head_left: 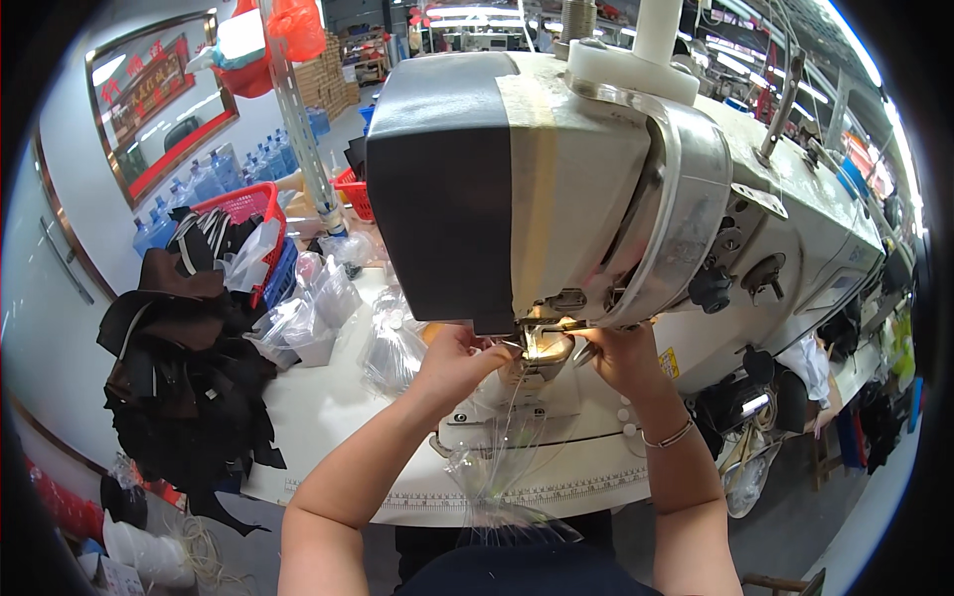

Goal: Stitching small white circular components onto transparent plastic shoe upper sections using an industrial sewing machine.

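Observation:
An industrial sewing machine (452, 199) with a dark end cover fills the middle of the view. Its lit needle area (545, 343) lies between my hands. My left hand (459, 366) is at the left of the needle, thumb and fingers pinched together close to the presser foot; whatever they grip is too small to tell. From the other side my right hand (628, 356) reaches in under the machine head, fingers bent and partly hidden, beside a thin metal piece I cannot identify. Pale thread runs down from the needle area towards a clear plastic bag (497, 467) at the table's front edge.
Dark cut pieces (189, 387) hang in a heap at the left table edge. Clear plastic bags (316, 308) and a red basket (260, 214) stand behind them. A ruler strip (417, 500) runs along the front edge. Cables and bags (745, 437) hang at the right.

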The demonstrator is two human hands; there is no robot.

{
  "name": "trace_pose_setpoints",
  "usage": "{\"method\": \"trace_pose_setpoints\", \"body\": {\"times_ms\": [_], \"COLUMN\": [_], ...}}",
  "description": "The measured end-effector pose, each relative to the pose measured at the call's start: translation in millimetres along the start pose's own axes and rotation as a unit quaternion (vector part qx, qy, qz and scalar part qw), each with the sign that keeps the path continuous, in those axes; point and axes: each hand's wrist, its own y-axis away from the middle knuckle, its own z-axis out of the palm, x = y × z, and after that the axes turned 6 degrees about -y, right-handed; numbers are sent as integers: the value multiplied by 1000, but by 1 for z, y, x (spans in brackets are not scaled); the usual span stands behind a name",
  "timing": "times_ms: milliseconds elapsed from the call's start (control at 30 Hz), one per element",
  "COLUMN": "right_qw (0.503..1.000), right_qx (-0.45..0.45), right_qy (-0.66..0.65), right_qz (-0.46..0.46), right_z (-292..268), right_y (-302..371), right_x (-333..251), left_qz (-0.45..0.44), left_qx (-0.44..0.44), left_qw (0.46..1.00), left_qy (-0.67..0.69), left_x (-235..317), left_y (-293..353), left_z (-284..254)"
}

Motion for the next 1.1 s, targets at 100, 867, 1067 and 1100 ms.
{"method": "trace_pose_setpoints", "body": {"times_ms": [100,867,1067,1100], "right_qw": [1000,647,625,617], "right_qx": [8,-48,-44,-41], "right_qy": [-14,-629,-643,-645], "right_qz": [-10,429,440,448], "right_z": [1,-3,6,10], "right_y": [4,12,23,27], "right_x": [6,-91,-86,-85], "left_qz": [-24,-204,-216,-184], "left_qx": [-52,-144,-177,-162], "left_qw": [983,957,917,938], "left_qy": [172,147,285,247], "left_x": [18,38,21,20], "left_y": [0,-3,-3,-1], "left_z": [-5,-18,-12,-10]}}
